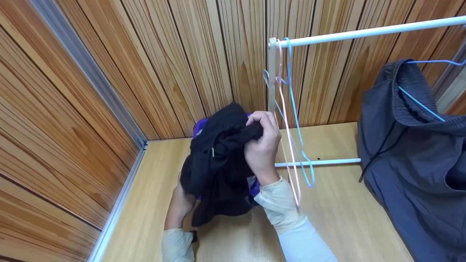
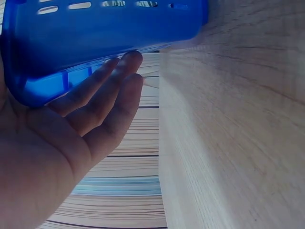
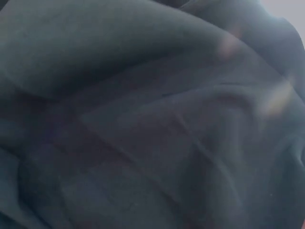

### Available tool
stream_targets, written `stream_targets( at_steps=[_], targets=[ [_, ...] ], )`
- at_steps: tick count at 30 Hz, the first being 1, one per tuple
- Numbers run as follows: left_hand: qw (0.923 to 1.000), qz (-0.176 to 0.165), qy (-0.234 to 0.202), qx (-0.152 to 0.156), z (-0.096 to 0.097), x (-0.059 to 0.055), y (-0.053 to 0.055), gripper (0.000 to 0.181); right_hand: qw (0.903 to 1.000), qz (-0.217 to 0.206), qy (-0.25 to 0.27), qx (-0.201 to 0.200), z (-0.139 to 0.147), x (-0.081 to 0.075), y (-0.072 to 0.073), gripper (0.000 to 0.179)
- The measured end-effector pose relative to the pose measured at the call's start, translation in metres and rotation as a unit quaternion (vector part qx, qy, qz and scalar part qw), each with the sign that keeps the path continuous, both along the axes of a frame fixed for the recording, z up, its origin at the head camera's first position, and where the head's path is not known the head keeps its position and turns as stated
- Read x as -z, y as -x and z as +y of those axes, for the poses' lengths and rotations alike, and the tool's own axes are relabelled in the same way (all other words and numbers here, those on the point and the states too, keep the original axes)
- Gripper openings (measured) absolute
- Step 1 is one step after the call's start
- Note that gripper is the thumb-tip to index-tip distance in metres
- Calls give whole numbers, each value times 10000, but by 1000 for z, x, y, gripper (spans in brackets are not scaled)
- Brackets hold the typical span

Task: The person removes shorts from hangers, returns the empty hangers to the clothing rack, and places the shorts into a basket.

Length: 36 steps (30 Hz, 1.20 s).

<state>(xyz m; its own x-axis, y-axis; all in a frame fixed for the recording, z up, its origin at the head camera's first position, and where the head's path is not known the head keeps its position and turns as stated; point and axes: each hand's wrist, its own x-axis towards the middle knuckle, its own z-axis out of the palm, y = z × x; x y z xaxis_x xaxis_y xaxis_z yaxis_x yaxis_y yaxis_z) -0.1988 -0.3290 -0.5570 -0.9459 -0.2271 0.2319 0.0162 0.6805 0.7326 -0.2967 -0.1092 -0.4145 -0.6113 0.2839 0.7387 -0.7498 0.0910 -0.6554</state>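
A bunched black garment (image 1: 222,156) hangs over a purple slotted basket (image 1: 199,126), which looks blue in the left wrist view. My right hand (image 1: 265,143) grips a gathered fold of the garment at its upper right. Dark cloth (image 3: 152,124) fills the whole right wrist view. The garment covers most of my left hand (image 1: 185,200) in the head view. From the left wrist, this hand (image 2: 76,124) lies against the side of the basket (image 2: 119,28), its fingers loosely extended along the wall below the rim; the thumb is hidden.
Right of my hands stands a rack with a white top rail (image 1: 346,35). A pink hanger (image 1: 285,116) and a blue hanger (image 1: 294,109) hang at its left end. Dark grey drawstring pants (image 1: 407,163) hang farther right. Wood-plank walls (image 1: 189,65) enclose the wooden surface (image 1: 153,203).
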Motion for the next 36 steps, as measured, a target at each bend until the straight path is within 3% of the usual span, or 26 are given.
stream_targets(
  at_steps=[3,6,15,20,24,29,36],
  targets=[
    [9971,-299,-685,123,-5,3,2,65,9997,123,-26,201,-3,-2,8,14],
    [9908,-661,-1181,43,-8,5,6,64,9987,336,-102,380,-7,-6,16,14],
    [9821,-1094,-1523,-158,-3,3,9,67,9924,623,-467,949,-17,-24,37,13],
    [9806,-1146,-1587,-113,-3,2,9,66,9911,874,-621,785,-23,-27,43,14],
    [9833,-1041,-1487,-111,-5,1,10,66,9884,822,-1116,625,-29,-14,45,11],
    [9888,-766,-1275,-116,-6,3,9,65,9679,550,-2395,524,-38,18,48,18],
    [9903,-685,-1206,-112,-3,7,10,64,9179,99,-3960,220,-43,50,53,45]
  ],
)
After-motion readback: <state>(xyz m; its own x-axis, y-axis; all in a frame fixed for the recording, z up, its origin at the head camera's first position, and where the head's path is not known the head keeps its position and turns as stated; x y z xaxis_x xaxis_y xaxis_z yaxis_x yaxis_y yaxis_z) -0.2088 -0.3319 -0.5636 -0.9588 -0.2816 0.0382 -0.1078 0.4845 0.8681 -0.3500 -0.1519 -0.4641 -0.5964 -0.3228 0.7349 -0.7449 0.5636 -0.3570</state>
